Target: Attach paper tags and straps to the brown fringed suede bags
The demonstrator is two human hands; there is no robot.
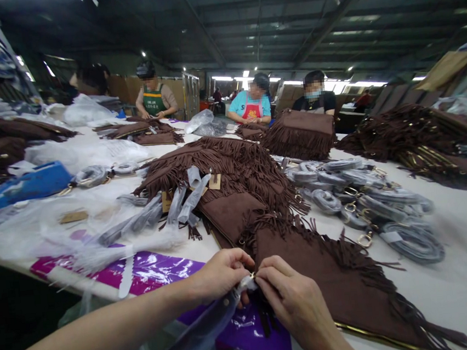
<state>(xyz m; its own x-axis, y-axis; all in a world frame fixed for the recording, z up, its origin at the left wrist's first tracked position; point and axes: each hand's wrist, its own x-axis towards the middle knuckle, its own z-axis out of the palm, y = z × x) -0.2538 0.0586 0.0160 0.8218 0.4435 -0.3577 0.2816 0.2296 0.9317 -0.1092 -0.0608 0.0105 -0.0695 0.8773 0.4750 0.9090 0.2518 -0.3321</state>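
My left hand (220,275) pinches a strap wrapped in clear plastic (214,322), which hangs down toward me. My right hand (288,293) is closed in a pinch against a small metal ring at the near corner of a brown fringed suede bag (343,285). The two hands meet at that corner, fingertips touching. The bag lies flat on the white table (454,286), with its fringe spread to the right. The exact piece between my right fingers is too small to make out.
Behind the bag lies a pile of more brown fringed bags (233,169). Several plastic-wrapped coiled straps (363,195) lie at the right. A purple sheet (143,271) covers the near edge. Clear bags and a blue object (24,187) sit left. Three people work at the far end.
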